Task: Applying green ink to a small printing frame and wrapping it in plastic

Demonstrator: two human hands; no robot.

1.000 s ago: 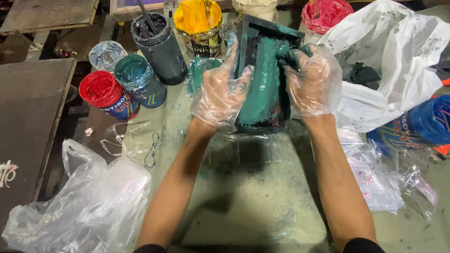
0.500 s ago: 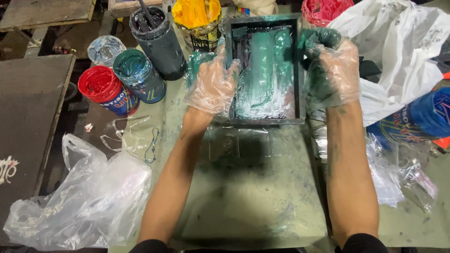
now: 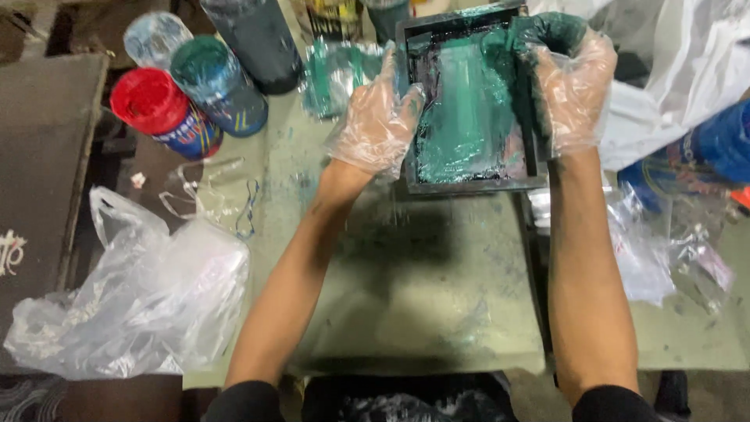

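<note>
Your gloved left hand (image 3: pixel 377 117) and right hand (image 3: pixel 574 86) grip the dark rectangular frame smeared with green ink (image 3: pixel 469 109) by its sides, near the surface's (image 3: pixel 422 297) far edge.

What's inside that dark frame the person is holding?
Inside the frame is a mesh smeared with green ink. The left hand and right hand, both gloved, cover its side edges, so those parts are hidden.

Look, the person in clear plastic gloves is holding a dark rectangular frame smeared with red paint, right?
Not quite. The paint smeared across the dark rectangular frame is green, not red, as the head view shows. The left hand and right hand, both in clear plastic gloves, do hold the frame by its sides. The only red is in the round red paint can off to the left.
</note>
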